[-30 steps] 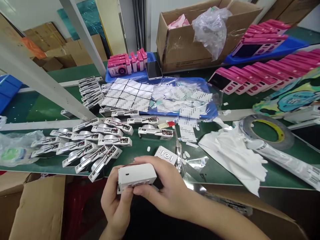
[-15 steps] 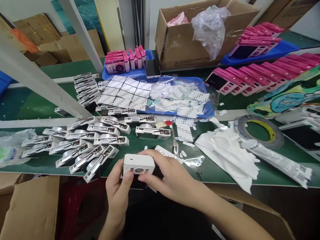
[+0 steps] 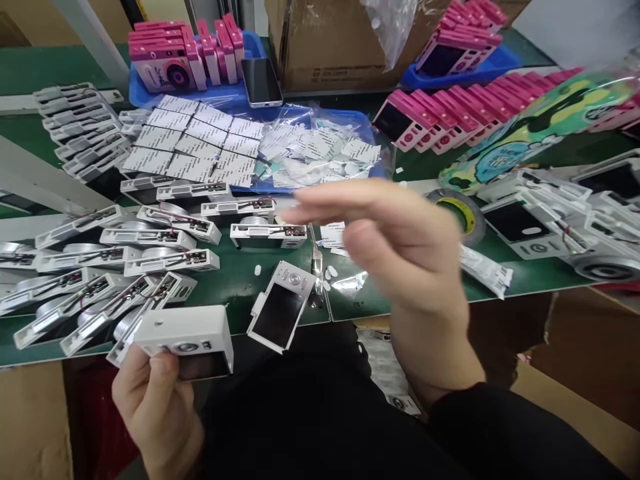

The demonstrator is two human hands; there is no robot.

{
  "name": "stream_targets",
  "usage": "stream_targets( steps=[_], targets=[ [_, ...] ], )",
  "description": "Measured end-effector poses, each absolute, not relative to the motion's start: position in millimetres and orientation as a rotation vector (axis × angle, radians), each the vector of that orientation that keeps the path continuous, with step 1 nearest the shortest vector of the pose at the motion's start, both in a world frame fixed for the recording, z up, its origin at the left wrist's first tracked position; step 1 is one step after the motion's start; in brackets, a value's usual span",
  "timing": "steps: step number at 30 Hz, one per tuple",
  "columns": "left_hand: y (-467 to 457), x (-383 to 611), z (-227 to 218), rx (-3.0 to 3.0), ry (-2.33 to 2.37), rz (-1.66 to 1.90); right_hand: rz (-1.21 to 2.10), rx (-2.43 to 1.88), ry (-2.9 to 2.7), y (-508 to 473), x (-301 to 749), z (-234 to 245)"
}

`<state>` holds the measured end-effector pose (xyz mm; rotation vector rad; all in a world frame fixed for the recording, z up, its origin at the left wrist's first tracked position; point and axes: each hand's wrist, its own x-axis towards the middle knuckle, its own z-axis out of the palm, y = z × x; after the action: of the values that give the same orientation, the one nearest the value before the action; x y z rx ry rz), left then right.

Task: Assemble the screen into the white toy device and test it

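My left hand (image 3: 160, 407) grips a white compact camera (image 3: 187, 330) by its left end, with the thumb on the button side. Its dark screen faces down toward me. Raised over the bench, my right hand (image 3: 405, 267) is empty, its fingers stretched out to the left and the thumb apart; motion smears it a little. Between the hands, a white camera back with a dark screen (image 3: 280, 307) lies tilted near the bench edge. Beyond it stands an opened white camera body (image 3: 269, 233) with wiring showing, just left of my right fingertips.
Several opened camera bodies (image 3: 160, 237) crowd the left. Printed label sheets (image 3: 193, 140) and a blue tray (image 3: 360, 123) lie behind. Pink cameras (image 3: 425, 120) line the back right. A tape roll (image 3: 467, 217) and more white camera parts (image 3: 540, 213) are at right.
My right hand has let go of the white camera and risen to the right. My left hand has carried the camera left. The view has shifted, uncovering the camera back on the bench.
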<state>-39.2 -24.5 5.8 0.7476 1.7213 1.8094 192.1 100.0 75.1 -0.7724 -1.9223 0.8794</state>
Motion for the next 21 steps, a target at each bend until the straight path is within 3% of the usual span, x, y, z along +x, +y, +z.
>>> stream_targets(
  steps=[6,13,17,21],
  targets=[
    [-25,-44,-1,0.682,1.74,1.79,0.607,-1.138,-1.808,80,224,56],
    [-23,-51,-5,0.628,1.799,1.764,0.096,-1.751,-2.079,32,248,-38],
    [-21,-50,-8,0.589,1.806,1.745,0.057,-1.839,-2.036,18,251,-69],
    [-21,-48,-10,0.547,1.826,1.714,0.057,-1.827,-2.045,22,256,-71]
  ],
)
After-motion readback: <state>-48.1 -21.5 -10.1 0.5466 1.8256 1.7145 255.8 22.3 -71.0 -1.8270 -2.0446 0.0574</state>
